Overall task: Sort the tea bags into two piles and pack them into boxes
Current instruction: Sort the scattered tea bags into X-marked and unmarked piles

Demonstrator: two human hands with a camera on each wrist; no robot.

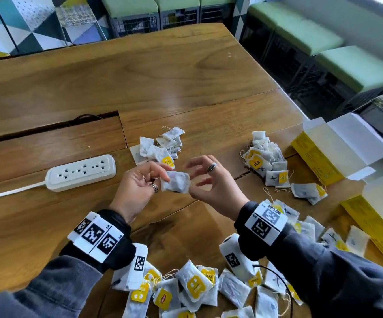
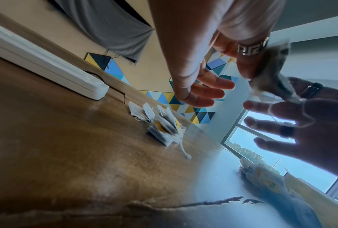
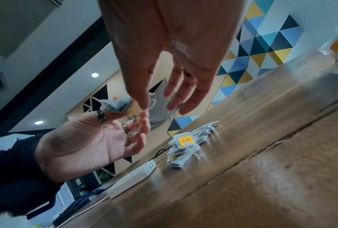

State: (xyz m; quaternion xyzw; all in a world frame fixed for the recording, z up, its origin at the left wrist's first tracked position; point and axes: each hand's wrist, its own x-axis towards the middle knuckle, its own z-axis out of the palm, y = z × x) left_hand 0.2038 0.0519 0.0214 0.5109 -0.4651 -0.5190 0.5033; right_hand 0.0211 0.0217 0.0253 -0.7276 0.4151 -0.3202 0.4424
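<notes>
Left hand (image 1: 140, 183) pinched one tea bag (image 1: 176, 182) above the table (image 1: 163, 76) between both piles, right hand (image 1: 211, 180) spread beside it holding nothing; weak pinch risked dropping it into the near unsorted heap (image 1: 192, 288).

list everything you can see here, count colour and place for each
held tea bag: one, white, in the air between both hands
left pile: one heap, white bags with a yellow tag, mid table
right pile: one heap, white bags with yellow tags, right of centre
unsorted tea bags: many, white and yellow, near edge
boxes: two, yellow, open, far right
power strip: one, white, left
table: one, brown wood
benches: several, green cushions, behind the table
left hand: pinches the bag
right hand: fingers spread beside the bag
</notes>
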